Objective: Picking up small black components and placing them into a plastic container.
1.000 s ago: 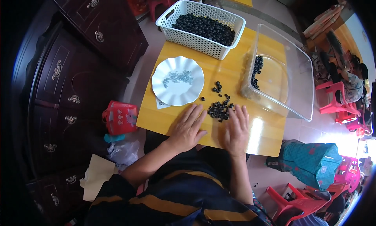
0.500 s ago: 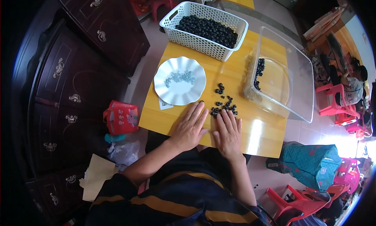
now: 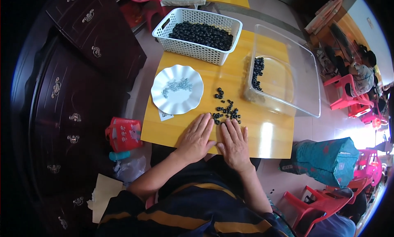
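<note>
My left hand [image 3: 196, 135] lies flat on the yellow table [image 3: 262, 132], fingers stretched out and holding nothing. Its fingertips come up beside the left edge of a loose group of small black ring-shaped parts [image 3: 230, 111]. My right hand [image 3: 235, 144] rests palm down just below that group, fingers extended, the index and middle tips close to the nearest pieces. Both thumbs point inward, nearly meeting. Beyond my left hand stands a white wavy-edged plate [image 3: 164, 107] with small clear bluish pieces [image 3: 178, 86] on it.
At the far side a white perforated basket [image 3: 193, 52] holds many black parts. A clear plastic bin [image 3: 287, 99] on the right holds a few and overhangs the table edge. Dark drawers [image 3: 65, 105] stand left. A teal bag [image 3: 324, 161] and red chairs are right; a person sits farther back.
The view has shifted, so the table and its things sit further left. My right hand has drawn back slightly from the black parts, uncovering some. Both hands stay flat.
</note>
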A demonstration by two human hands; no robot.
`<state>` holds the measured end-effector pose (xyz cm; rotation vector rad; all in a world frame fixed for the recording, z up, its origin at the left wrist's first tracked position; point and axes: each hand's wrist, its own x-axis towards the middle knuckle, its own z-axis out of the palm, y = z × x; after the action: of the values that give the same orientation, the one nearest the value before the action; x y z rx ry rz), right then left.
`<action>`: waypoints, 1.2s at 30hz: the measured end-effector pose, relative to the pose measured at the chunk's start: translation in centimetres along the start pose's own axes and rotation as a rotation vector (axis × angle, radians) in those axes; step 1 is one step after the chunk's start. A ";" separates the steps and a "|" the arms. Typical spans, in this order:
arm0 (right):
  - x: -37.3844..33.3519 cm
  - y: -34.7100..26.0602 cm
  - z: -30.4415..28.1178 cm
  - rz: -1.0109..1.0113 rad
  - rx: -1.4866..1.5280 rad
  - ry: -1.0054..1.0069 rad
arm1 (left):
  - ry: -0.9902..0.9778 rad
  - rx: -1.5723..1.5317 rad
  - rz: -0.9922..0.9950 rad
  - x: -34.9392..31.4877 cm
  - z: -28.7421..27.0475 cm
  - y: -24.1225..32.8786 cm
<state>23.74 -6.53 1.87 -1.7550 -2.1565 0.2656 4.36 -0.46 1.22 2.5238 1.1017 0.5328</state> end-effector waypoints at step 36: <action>-3.2 -1.2 2.2 0.178 0.874 0.457 | 0.275 0.026 -0.091 -0.2 -1.6 -1.0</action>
<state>22.42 -9.75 -0.21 -1.3045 -1.2601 0.6570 2.87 0.27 2.08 2.4589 1.3197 0.8652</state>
